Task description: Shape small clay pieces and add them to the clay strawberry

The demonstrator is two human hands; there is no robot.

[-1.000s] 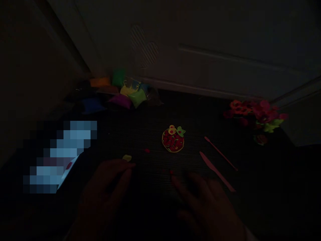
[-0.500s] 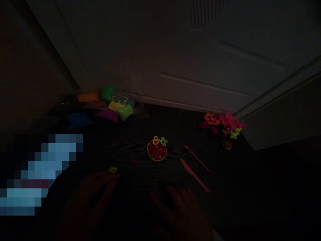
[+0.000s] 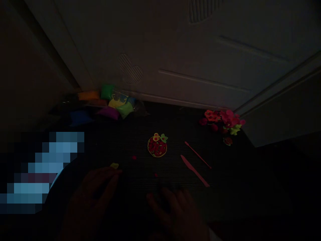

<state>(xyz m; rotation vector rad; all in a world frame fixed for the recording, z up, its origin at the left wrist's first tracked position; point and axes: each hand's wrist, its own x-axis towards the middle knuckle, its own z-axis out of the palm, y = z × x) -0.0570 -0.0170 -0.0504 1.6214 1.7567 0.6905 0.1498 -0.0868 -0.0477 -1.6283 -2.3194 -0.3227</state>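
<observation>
The scene is very dark. My left hand (image 3: 96, 194) lies on the dark surface with its fingers stretched toward a small yellow clay piece (image 3: 114, 165), just short of it. My right hand (image 3: 175, 212) rests lower right of centre, fingers spread and flat, holding nothing that shows. A tiny red clay bit (image 3: 156, 175) lies just beyond its fingertips. Farther off sits a round red and yellow clay figure (image 3: 157, 147) with a green leaf. Another red bit (image 3: 134, 157) lies to the left of it.
Two pink modelling tools (image 3: 195, 171) (image 3: 197, 155) lie right of the figure. Clay flowers (image 3: 222, 121) stand at the back right. Coloured clay packets (image 3: 110, 105) are heaped at the back left by a door (image 3: 200, 67). A blurred bluish patch (image 3: 45, 170) is at the left.
The view has tilted up and right since a second ago, so everything sits lower and to the left. Both hands have drawn back slightly toward me; they hold nothing.
</observation>
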